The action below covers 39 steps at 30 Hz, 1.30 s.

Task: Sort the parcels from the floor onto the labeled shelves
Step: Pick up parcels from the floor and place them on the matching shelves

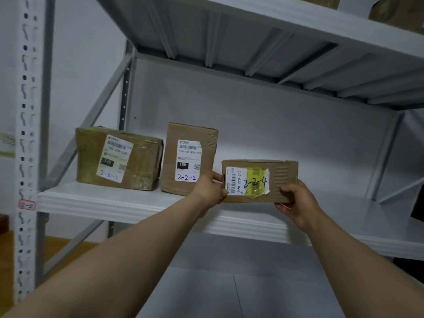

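Observation:
A flat cardboard parcel (278,174) marked 2-2-4 stands on its long edge on the white shelf (128,206). My left hand (212,188) grips its left end and my right hand (296,199) grips its lower right corner. To its left stand two more cardboard parcels: an upright one marked 2-2-2 (189,157) and a wider taped one marked 2-2-1 (119,158). A small tag reading 2-2 (27,204) is stuck on the left upright post at shelf height.
The shelf runs on to the right of the held parcel with bare white surface. Another shelf (252,53) hangs close overhead, with brown parcels (399,12) on top at the far right. A lower shelf (229,283) lies under my forearms.

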Each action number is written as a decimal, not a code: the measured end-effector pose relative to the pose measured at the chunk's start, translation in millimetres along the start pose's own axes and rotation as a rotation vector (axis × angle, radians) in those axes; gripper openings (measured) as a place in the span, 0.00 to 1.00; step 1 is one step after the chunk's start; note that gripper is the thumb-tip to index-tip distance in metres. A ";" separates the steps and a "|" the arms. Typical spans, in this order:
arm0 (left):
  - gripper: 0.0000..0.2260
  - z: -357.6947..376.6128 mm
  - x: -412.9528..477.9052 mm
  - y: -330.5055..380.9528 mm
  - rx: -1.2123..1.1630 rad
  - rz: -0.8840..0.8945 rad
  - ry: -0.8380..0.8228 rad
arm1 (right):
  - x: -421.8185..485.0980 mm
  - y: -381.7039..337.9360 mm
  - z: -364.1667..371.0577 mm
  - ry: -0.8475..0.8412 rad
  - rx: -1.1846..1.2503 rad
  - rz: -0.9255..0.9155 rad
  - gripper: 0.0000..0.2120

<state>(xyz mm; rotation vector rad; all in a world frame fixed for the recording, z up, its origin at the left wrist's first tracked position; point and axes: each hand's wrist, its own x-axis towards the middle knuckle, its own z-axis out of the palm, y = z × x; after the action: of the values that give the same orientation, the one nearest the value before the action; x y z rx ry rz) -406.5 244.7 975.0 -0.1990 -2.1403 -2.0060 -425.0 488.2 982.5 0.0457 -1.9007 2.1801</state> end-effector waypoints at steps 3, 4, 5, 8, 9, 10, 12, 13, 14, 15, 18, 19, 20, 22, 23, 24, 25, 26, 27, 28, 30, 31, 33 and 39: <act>0.12 27.6 21.8 -9.9 0.082 0.030 0.037 | 22.1 6.8 -20.7 0.019 -0.031 0.005 0.15; 0.12 35.7 28.3 -13.1 0.111 0.034 0.057 | 29.4 9.3 -26.1 0.021 -0.041 0.007 0.15; 0.12 43.0 34.3 -16.1 0.145 0.039 0.085 | 36.3 11.9 -30.1 0.018 -0.048 0.006 0.15; 0.13 58.9 48.1 -23.5 0.318 0.072 0.185 | 54.1 20.0 -36.6 -0.007 -0.061 -0.001 0.16; 0.13 62.3 50.9 -25.3 0.374 0.076 0.215 | 59.3 23.2 -37.6 -0.017 -0.065 0.001 0.16; 0.13 64.8 53.6 -27.2 0.409 0.070 0.237 | 64.0 26.4 -38.1 -0.028 -0.069 0.006 0.16; 0.14 68.9 58.1 -30.4 0.426 0.046 0.261 | 73.1 31.8 -37.7 -0.050 -0.084 0.015 0.17; 0.15 70.6 60.4 -32.1 0.432 0.037 0.274 | 78.2 34.0 -36.9 -0.060 -0.093 0.013 0.18; 0.15 72.1 62.7 -33.4 0.444 0.031 0.288 | 83.5 35.3 -35.4 -0.070 -0.099 0.010 0.18; 0.15 73.4 65.5 -34.9 0.460 0.027 0.301 | 88.0 35.6 -33.2 -0.080 -0.107 0.006 0.18; 0.14 76.2 71.6 -39.9 0.492 0.007 0.336 | 99.4 34.9 -28.8 -0.092 -0.213 -0.034 0.18; 0.14 77.1 72.5 -41.3 0.501 0.004 0.342 | 103.2 36.1 -29.2 -0.092 -0.255 -0.052 0.18; 0.15 78.0 73.0 -42.5 0.511 0.004 0.350 | 106.8 38.6 -30.3 -0.088 -0.290 -0.062 0.18; 0.19 78.8 74.8 -46.0 0.524 0.012 0.373 | 112.1 46.3 -31.7 -0.069 -0.354 -0.062 0.19; 0.22 78.8 75.5 -47.9 0.528 0.012 0.387 | 113.7 50.9 -31.6 -0.054 -0.390 -0.065 0.21; 0.23 78.8 75.8 -49.3 0.527 0.008 0.396 | 114.5 55.2 -30.9 -0.033 -0.433 -0.072 0.24; 0.21 78.8 76.1 -50.4 0.525 0.005 0.403 | 114.9 58.4 -30.1 -0.006 -0.482 -0.082 0.28; 0.18 78.6 76.4 -51.4 0.526 0.002 0.407 | 115.4 60.4 -29.1 0.020 -0.531 -0.094 0.31; 0.15 78.1 76.7 -51.9 0.533 0.001 0.408 | 116.5 61.8 -28.9 0.039 -0.570 -0.104 0.32; 0.12 77.7 76.7 -52.4 0.544 0.001 0.406 | 117.7 63.2 -29.3 0.050 -0.594 -0.109 0.31; 0.10 77.2 76.9 -53.1 0.554 0.008 0.403 | 120.2 66.0 -31.2 0.055 -0.631 -0.116 0.26; 0.10 77.0 77.1 -53.5 0.553 0.012 0.398 | 120.9 66.7 -31.9 0.054 -0.648 -0.121 0.23; 0.11 76.8 76.2 -53.5 0.559 0.019 0.368 | 121.6 68.0 -32.4 0.063 -0.668 -0.129 0.21; 0.21 79.3 74.9 -58.3 0.632 0.058 0.057 | 121.5 66.4 -39.1 0.352 -0.701 -0.082 0.18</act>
<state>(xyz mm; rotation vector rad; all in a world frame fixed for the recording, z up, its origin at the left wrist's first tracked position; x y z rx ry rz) -497.1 316.7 931.6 -0.0984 -2.5597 -1.1981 -551.0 538.7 934.7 -0.3515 -2.2608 1.2605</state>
